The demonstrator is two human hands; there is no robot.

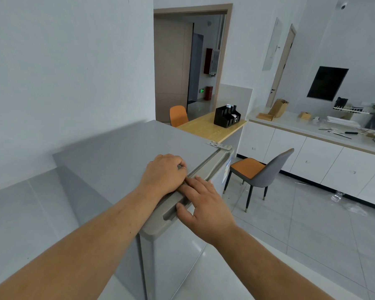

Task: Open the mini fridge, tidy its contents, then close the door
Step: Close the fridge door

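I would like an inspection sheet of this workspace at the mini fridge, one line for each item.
Surface: grey top of the mini fridge is bare apart from the left hand.
Job's things: fridge door looks shut or nearly so; contents not visible.
Clutter: scraps on the floor under the white cabinets; small tools and boxes on the counter.
Grippers: left hand rests on the fridge top at the door edge; right hand has fingers on the door's top handle, thumb at its recess.
Cables: nothing seen.
Surroundings: grey and orange chair close to the door's hinge side; wooden table with black organizer behind the fridge; open doorway.
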